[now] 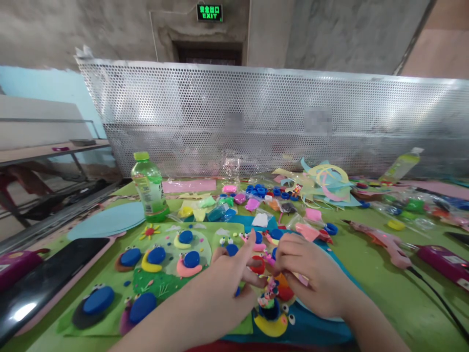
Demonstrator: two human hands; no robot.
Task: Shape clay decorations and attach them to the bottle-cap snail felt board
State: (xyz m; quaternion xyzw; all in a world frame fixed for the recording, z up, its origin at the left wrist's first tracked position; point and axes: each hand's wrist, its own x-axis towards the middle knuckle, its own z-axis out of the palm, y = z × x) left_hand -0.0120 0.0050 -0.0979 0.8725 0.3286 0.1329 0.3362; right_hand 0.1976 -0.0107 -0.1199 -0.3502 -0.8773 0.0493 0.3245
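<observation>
My left hand (223,288) reaches over the middle of a craft board, index finger raised and the other fingers apart. Close to its fingertips stands a small, colourful clay figure (270,292) in a dark blue cap, above a yellow clay snail (271,325) with googly eyes. My right hand (311,274) is closed over the blue half of the board (330,330), its fingers bent downward; whatever they hold is hidden. Around the hands are more clay snails with blue caps as shells, such as a pink one (189,264) and a purple one (141,310) on the green half.
A green bottle (149,188) stands behind the board. Bags of coloured clay (252,204), blue caps (258,189) and paper scraps (328,181) lie at the back. A pink glue gun (384,244) with a cord rests right; a phone (51,278) lies left. A perforated metal screen (205,107) borders the table.
</observation>
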